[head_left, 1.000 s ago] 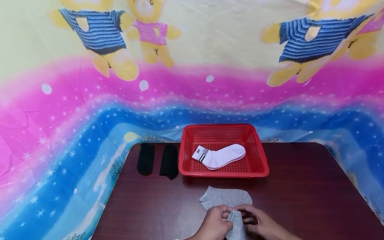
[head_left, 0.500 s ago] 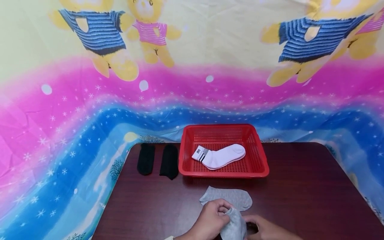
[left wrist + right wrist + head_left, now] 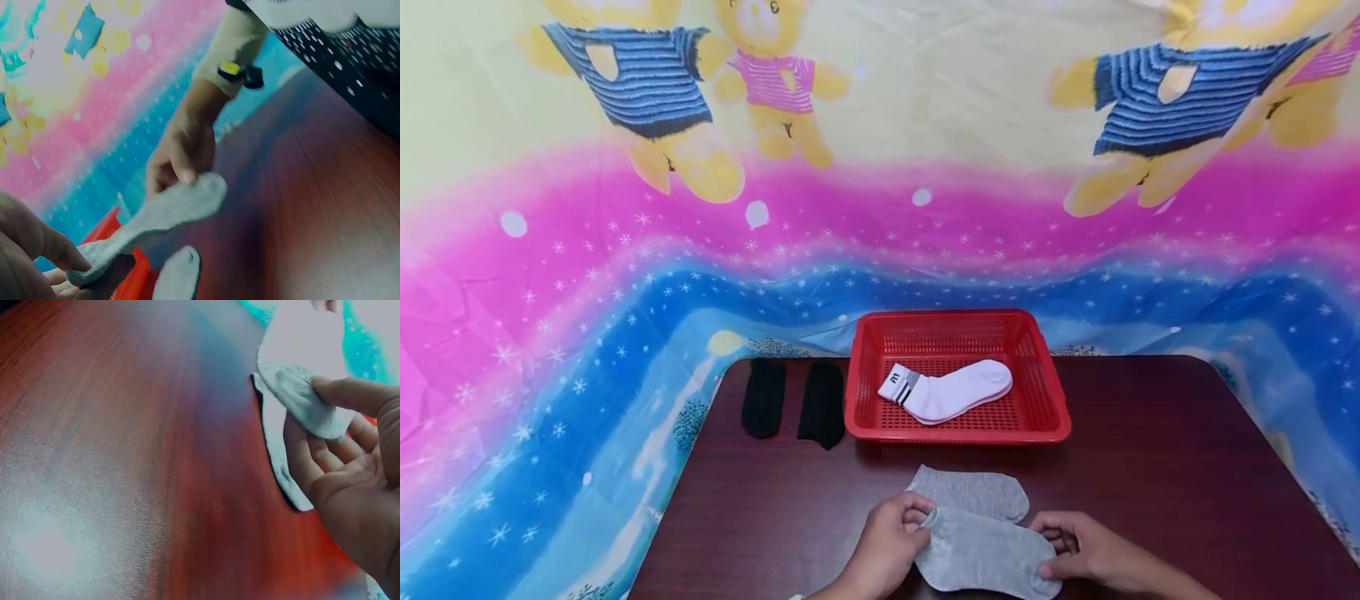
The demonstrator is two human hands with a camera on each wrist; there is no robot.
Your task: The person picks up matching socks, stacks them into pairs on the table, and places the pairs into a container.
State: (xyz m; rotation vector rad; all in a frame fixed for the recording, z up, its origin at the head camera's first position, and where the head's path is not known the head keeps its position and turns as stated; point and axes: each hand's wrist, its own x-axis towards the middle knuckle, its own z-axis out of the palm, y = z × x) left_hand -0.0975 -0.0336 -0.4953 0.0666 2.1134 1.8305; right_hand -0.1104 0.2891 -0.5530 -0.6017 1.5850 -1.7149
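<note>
A light grey ankle sock is stretched out sideways between my two hands, raised over the table. My left hand pinches its cuff end, thumb on top. At the toe end my right hand grips it between thumb and fingers; the right wrist view shows the thumb pressing on the toe. Just behind it a second grey sock lies flat on the table, its lower edge hidden by the held one.
Beyond the grey socks stands a red plastic basket holding white socks with black stripes. Two black socks, one on the far left and one beside the basket, lie on the dark wooden table. A printed cloth hangs behind.
The held sock, earlier bunched and upright, is now spread lengthwise. My right hand has moved right along to the toe, and my left hand has shifted slightly left.
</note>
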